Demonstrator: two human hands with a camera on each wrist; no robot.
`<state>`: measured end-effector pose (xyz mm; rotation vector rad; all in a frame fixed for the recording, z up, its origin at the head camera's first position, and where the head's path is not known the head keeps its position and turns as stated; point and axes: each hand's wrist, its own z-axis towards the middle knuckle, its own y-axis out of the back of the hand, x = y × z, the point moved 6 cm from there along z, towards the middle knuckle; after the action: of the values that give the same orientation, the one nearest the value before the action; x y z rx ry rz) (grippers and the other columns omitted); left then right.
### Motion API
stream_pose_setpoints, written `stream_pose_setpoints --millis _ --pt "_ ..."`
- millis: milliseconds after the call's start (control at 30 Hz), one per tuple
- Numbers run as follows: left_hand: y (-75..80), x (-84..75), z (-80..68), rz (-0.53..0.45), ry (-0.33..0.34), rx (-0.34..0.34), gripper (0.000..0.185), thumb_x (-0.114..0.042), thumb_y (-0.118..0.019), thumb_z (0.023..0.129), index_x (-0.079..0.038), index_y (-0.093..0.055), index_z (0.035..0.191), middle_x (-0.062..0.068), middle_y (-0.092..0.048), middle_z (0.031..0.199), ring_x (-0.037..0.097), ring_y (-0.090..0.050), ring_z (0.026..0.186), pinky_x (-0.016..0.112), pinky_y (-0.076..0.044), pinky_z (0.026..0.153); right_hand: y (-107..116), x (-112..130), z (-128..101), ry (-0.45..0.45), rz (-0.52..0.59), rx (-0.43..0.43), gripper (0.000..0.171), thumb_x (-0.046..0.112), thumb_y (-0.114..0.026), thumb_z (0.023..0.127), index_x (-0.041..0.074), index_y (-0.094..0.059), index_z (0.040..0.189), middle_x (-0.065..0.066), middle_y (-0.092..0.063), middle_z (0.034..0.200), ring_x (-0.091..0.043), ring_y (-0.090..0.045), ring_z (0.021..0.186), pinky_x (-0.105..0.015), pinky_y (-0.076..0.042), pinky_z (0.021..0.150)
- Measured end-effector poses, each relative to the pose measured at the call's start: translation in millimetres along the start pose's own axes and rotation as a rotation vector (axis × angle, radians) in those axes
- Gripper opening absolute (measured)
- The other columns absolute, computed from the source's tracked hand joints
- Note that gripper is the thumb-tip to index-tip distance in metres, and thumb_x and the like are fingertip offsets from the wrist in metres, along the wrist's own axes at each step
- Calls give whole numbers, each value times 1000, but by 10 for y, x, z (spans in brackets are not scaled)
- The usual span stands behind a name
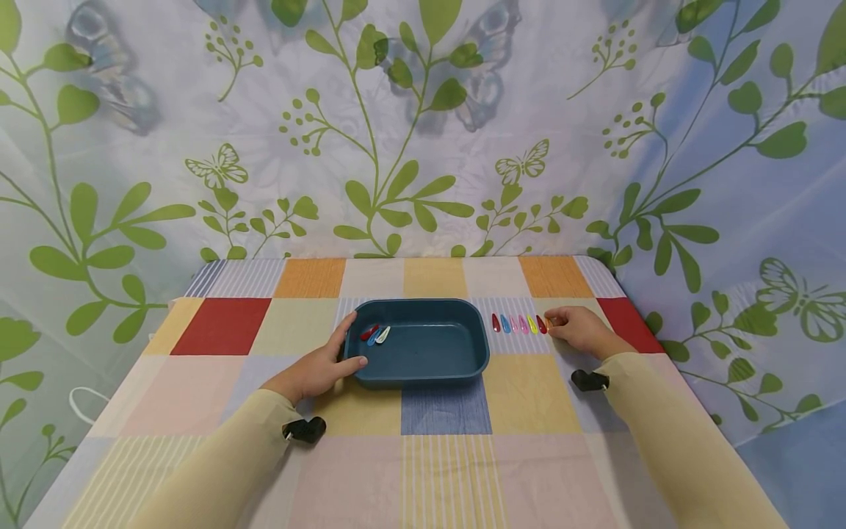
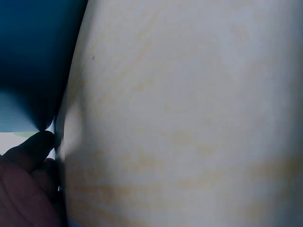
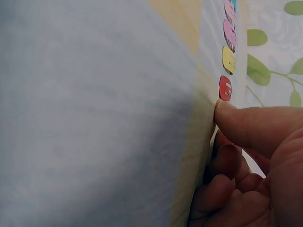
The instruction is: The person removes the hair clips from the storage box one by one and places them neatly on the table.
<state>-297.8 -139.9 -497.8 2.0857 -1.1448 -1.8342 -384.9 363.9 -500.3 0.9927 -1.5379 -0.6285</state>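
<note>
My left hand (image 1: 317, 371) holds the left end of a dark blue plastic basin (image 1: 416, 378), its thumb over the rim and its fingers along the outer wall. Inside, at the basin's left, lie a red hair clip (image 1: 369, 332), a blue hair clip (image 1: 374, 337) and a white hair clip (image 1: 383, 335). To the right of the basin my right hand (image 1: 581, 328) pinches an orange hair clip (image 1: 547, 322), mostly hidden by the fingertips. It is at the right end of a row of hair clips, beside a red one (image 3: 226, 88) and a yellow one (image 3: 228, 60).
The row continues left with pink clips (image 1: 523, 323), a blue clip (image 1: 505, 323) and another red clip (image 1: 496, 322). A patchwork-patterned cloth (image 1: 449, 477) covers the table. Leaf-printed curtains (image 1: 423, 147) hang behind and beside it. A white cord (image 1: 82, 404) hangs past the left edge.
</note>
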Motion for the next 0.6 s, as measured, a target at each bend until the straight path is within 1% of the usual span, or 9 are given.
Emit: stream_pose_setpoints --millis 133,300,400,600 --pt "3 -2 -6 1 -2 -2 93 -48 -61 104 -42 6 168 19 -15 176 48 -23 159 71 -24 123 -5 -21 9 -13 8 0 48 15 -69 98 -2 -61 142 -19 -66 119 -30 -57 102 -38 -51 89" --pt "10 -16 -18 -10 -13 3 93 -46 -61 105 -42 7 168 19 -14 176 47 -22 160 70 -24 124 -3 -7 9 -13 25 -6 48 15 -69 97 -2 -61 141 -19 -66 119 -30 -57 102 -38 -51 89" --pt "10 -15 -19 -13 -15 3 93 -46 -61 105 -42 6 168 19 -14 176 47 -22 160 70 -23 124 0 13 -1 -8 25 -6 48 13 -69 97 -3 -61 141 -18 -66 116 -29 -57 100 -36 -51 86" --pt "0 0 -6 -12 -8 2 93 -47 -61 104 -43 6 168 20 -17 175 48 -24 159 70 -24 124 2 11 -3 -31 27 16 48 12 -70 96 -3 -60 141 -16 -63 110 -27 -55 96 -31 -48 77"
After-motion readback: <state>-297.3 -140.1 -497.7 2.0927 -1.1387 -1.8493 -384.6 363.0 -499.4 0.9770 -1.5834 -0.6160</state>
